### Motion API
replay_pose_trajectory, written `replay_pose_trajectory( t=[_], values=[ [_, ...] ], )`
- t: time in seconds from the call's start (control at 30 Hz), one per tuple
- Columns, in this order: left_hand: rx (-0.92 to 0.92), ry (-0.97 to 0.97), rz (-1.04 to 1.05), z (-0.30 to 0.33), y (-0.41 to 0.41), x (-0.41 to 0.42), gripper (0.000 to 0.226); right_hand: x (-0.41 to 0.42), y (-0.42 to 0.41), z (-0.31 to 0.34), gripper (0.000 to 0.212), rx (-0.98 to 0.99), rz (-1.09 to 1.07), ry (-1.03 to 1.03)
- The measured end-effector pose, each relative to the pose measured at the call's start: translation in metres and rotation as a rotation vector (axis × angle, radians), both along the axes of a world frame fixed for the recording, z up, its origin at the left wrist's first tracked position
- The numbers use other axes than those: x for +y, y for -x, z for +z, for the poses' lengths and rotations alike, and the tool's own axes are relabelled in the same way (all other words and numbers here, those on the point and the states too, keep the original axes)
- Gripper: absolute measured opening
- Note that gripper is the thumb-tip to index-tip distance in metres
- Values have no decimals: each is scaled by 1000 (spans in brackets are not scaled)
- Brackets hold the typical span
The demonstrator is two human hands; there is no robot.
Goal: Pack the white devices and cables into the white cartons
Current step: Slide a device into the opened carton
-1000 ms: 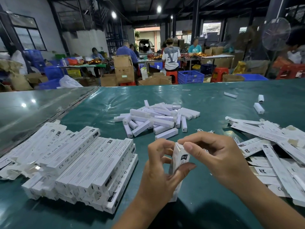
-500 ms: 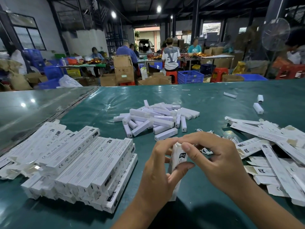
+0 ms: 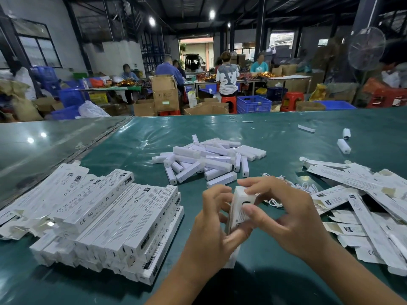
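Both hands grip one white carton [image 3: 239,208] upright over the green desk [image 3: 286,133]: left hand [image 3: 211,234] wrapped round its lower body, right hand [image 3: 286,219] pinching the top end. Packed cartons [image 3: 114,221] stacked left, flat cartons [image 3: 361,208] right, cables [image 3: 295,188] just beyond right hand. Loose white devices [image 3: 209,159] piled further back, mid-desk.

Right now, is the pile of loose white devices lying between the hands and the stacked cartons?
No, the loose white devices lie beyond both hands; the stacked cartons sit left.
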State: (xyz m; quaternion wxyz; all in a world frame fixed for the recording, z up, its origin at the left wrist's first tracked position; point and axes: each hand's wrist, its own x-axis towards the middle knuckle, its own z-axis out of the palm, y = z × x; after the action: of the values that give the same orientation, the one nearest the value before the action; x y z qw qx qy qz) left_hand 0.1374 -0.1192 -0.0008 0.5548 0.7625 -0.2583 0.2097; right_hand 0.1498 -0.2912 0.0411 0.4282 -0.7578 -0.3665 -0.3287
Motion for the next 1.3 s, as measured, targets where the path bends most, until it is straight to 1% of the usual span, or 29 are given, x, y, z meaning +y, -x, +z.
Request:
replay_pose_trajectory(
  t=[0.07,0.1,0.13,0.2,0.27,0.33,0.4,0.43,0.5,0.57,0.6,0.63,0.7,0.77,0.8,0.87,0.9,0.97,1.0,1.07,1.1,1.17,1.23,1.3],
  values=[
    [154,-265,-9,-3,-5,7,60,-1,-6,-3,18,172,-59,-119],
    [211,-354,14,-3,-8,9,55,-4,-11,-4,20,261,-95,-185],
    [245,-373,27,-3,-10,12,46,-8,-18,-5,18,357,-111,-248],
    [261,-283,39,-1,-12,18,28,-19,-31,-5,3,565,-84,-341],
    [238,-185,52,2,-13,21,20,-27,-40,-9,8,727,-70,-330],
    [202,-132,54,4,-14,22,22,-27,-43,-15,17,817,-36,-297],
    [179,-101,62,5,-11,20,28,-22,-41,-19,25,904,99,-411],
    [175,-59,82,6,-9,17,32,-19,-40,-20,28,935,157,-480],
    [160,80,171,7,-4,10,35,-11,-37,-25,29,955,170,-556],
    [115,199,277,8,2,0,31,1,-33,-33,34,956,71,-568],
    [100,215,304,9,4,-4,30,7,-32,-36,38,952,7,-579],
    [98,194,300,10,5,-5,28,10,-31,-38,41,952,-47,-619],
    [120,64,214,15,4,1,27,12,-31,-34,46,953,-117,-720],
    [116,-141,116,19,1,12,26,6,-33,-28,50,959,-139,-778],
    [64,-267,113,23,1,16,25,5,-33,-26,52,956,-128,-790],
    [-108,-495,214,32,3,21,25,4,-34,-24,52,972,-60,-789],
    [-205,-546,295,37,3,24,25,4,-34,-23,49,986,-15,-791],
    [-336,-505,476,51,4,39,25,4,-36,-23,42,992,30,-808],
    [-353,-453,571,58,4,51,24,2,-36,-23,41,984,18,-798],
    [-293,-421,780,70,5,84,24,1,-37,-25,40,974,-26,-756],
    [-217,-447,889,74,5,102,25,0,-37,-26,40,973,-43,-739],
    [15,-546,1062,76,5,132,29,0,-38,-29,41,966,-58,-724],
    [259,-596,1130,77,7,152,33,0,-38,-30,41,962,-62,-704],
    [385,-603,1165,76,10,164,35,0,-39,-30,41,965,-63,-698]
  ],
)
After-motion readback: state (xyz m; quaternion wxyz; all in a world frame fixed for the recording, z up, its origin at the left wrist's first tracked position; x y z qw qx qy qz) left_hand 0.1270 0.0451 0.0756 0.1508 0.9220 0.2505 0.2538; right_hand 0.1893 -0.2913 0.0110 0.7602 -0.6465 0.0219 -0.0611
